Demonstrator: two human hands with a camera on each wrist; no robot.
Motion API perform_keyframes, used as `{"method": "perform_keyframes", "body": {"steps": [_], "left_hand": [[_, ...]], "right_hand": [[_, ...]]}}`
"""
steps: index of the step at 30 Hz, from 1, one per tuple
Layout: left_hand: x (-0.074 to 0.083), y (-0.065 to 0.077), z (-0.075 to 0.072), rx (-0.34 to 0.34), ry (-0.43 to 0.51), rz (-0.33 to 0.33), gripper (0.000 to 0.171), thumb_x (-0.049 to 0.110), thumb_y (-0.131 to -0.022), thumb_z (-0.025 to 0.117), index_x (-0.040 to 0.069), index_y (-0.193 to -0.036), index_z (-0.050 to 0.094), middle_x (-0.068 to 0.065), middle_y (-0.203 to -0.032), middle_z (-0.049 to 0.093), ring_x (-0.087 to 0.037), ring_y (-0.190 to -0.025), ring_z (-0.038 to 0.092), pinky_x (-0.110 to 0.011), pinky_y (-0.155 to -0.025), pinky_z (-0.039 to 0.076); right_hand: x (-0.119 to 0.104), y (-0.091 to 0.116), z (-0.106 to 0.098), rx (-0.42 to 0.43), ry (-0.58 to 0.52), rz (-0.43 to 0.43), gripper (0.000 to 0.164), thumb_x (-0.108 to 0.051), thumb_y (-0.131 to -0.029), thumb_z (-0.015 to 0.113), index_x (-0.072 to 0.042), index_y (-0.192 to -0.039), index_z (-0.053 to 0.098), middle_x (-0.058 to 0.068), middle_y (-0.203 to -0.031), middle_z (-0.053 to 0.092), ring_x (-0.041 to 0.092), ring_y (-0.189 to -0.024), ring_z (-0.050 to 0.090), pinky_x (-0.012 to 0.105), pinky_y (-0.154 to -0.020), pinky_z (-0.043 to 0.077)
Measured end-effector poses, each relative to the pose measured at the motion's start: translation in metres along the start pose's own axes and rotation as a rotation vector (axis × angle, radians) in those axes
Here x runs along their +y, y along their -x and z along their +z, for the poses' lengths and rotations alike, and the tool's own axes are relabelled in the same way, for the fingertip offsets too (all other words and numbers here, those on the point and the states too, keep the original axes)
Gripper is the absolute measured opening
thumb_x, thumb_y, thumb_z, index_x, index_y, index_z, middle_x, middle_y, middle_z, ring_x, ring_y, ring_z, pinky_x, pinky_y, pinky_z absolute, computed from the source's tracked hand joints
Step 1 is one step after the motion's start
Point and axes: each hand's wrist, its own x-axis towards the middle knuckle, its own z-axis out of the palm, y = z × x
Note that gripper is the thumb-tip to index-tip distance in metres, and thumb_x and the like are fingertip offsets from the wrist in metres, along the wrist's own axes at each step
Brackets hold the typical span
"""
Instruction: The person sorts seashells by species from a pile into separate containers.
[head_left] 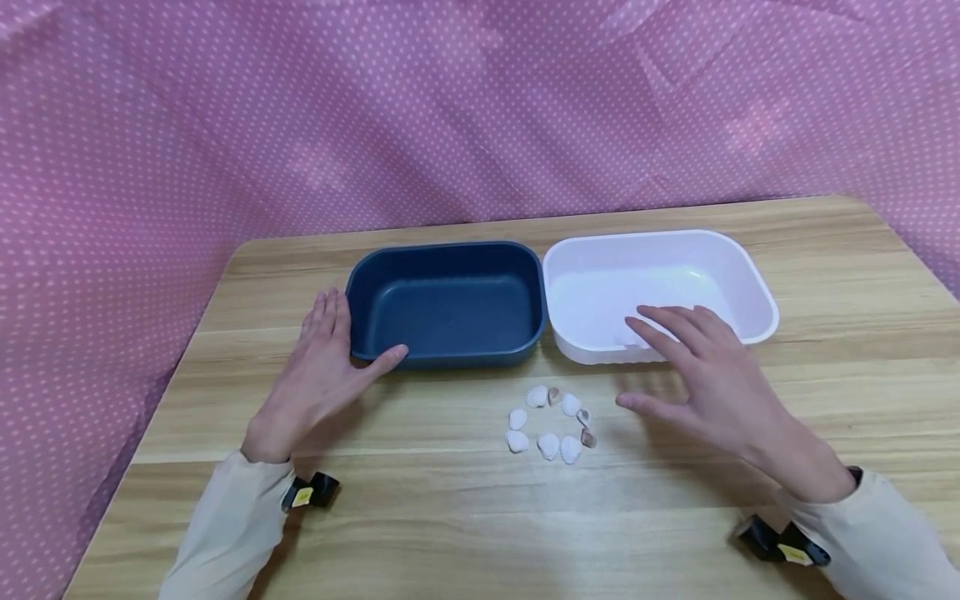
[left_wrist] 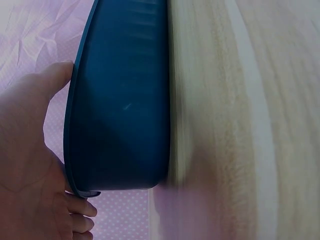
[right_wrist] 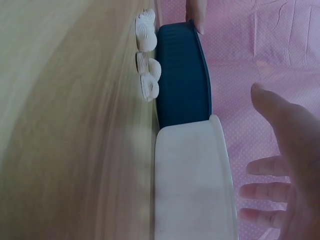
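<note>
My left hand (head_left: 318, 375) lies at the left end of a dark blue plastic basin (head_left: 450, 361), its fingers straight along the outer side and its thumb over the front rim. In the left wrist view the thumb tip (left_wrist: 62, 74) meets the basin's rim. Over the front right of a white basin (head_left: 637, 242) hovers my right hand (head_left: 712, 392), fingers spread, nothing in it. Between the hands, several seashells (head_left: 548, 446) form a loose ring on the table, mostly white and ribbed, with a few brownish ones.
Both basins stand side by side on a wood-grain table (head_left: 450, 517), their short ends meeting. Nothing shows inside either. Pink dotted cloth (head_left: 450, 125) hangs behind the table and down its left side. A small black camera (head_left: 322, 490) is strapped at each wrist.
</note>
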Motion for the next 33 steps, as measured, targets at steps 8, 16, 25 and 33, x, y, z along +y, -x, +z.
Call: {"method": "perform_keyframes", "body": {"steps": [8, 16, 25, 33], "left_hand": [[0.0, 0.001, 0.001, 0.003, -0.003, 0.001, 0.114, 0.077, -0.085, 0.039, -0.004, -0.15, -0.008, -0.021, -0.158, -0.011, -0.032, -0.146, -0.014, -0.05, -0.118, -0.002], [0.001, 0.002, 0.001, 0.005, -0.004, -0.001, 0.113, 0.077, -0.086, 0.038, -0.003, -0.15, -0.008, -0.022, -0.158, -0.01, -0.031, -0.145, -0.015, -0.049, -0.117, -0.003], [0.0, 0.002, 0.002, 0.01, -0.02, -0.003, 0.113, 0.077, -0.086, 0.036, -0.003, -0.151, -0.008, -0.022, -0.159, -0.01, -0.033, -0.145, -0.014, -0.05, -0.117, -0.004], [0.0, 0.001, 0.004, 0.021, -0.029, 0.004, 0.112, 0.077, -0.086, 0.036, -0.002, -0.151, -0.009, -0.022, -0.159, -0.009, -0.033, -0.146, -0.013, -0.051, -0.117, -0.002]], "right_hand": [[-0.01, -0.002, 0.006, 0.075, -0.038, -0.091, 0.077, -0.069, -0.088, 0.047, -0.005, -0.13, 0.059, 0.013, -0.129, 0.058, 0.033, -0.116, 0.049, 0.046, -0.103, 0.032], [-0.02, -0.004, 0.013, 0.147, -0.124, -0.157, 0.064, -0.06, -0.092, 0.051, -0.004, -0.118, 0.066, 0.012, -0.118, 0.064, 0.03, -0.108, 0.054, 0.04, -0.096, 0.037], [-0.031, -0.006, 0.026, 0.124, -0.24, -0.275, 0.048, -0.045, -0.09, 0.064, -0.005, -0.116, 0.068, 0.005, -0.114, 0.065, 0.021, -0.103, 0.06, 0.027, -0.094, 0.042], [-0.04, -0.004, 0.033, -0.079, -0.248, -0.185, 0.045, -0.043, -0.082, 0.074, -0.01, -0.113, 0.07, -0.004, -0.112, 0.064, 0.011, -0.103, 0.058, 0.025, -0.09, 0.046]]}}
